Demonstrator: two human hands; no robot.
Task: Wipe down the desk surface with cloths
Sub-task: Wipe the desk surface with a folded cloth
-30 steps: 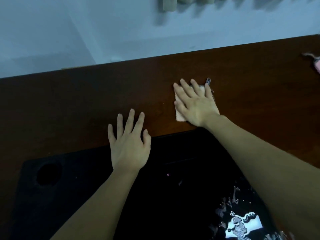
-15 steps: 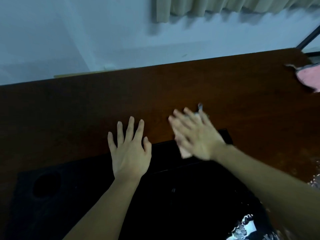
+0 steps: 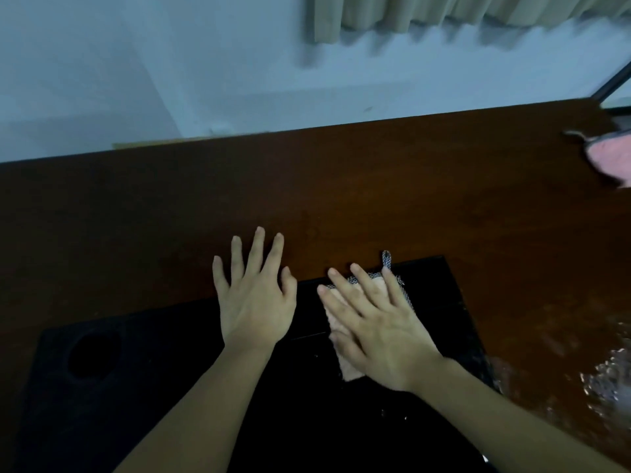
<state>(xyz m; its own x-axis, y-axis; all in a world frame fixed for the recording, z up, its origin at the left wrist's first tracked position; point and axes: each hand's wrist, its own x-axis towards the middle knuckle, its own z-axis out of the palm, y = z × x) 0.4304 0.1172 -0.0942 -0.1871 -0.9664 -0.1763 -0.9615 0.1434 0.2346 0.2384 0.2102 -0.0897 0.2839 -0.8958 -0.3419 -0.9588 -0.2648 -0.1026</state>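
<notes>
Lower centre: we see the small pale-pink cloth with grey checked trim and loop (image 3: 345,365) flat on the black mat (image 3: 170,387), pressed under the right hand (image 3: 379,332), fingers straight, spread. Left hand (image 3: 254,302) splayed flat across the mat edge and the dark brown wooden desk (image 3: 341,182).

The tabletop (image 3: 341,186) is dark reddish-brown. On it lies a black mat (image 3: 170,387). The cloth (image 3: 345,370) on the mat is pale pink with a black-and-white checked edge and loop. Far right of the mat, another cloth (image 3: 611,155) is pink. The wall (image 3: 170,63) is pale blue-white, the curtain (image 3: 409,11) beige.
</notes>
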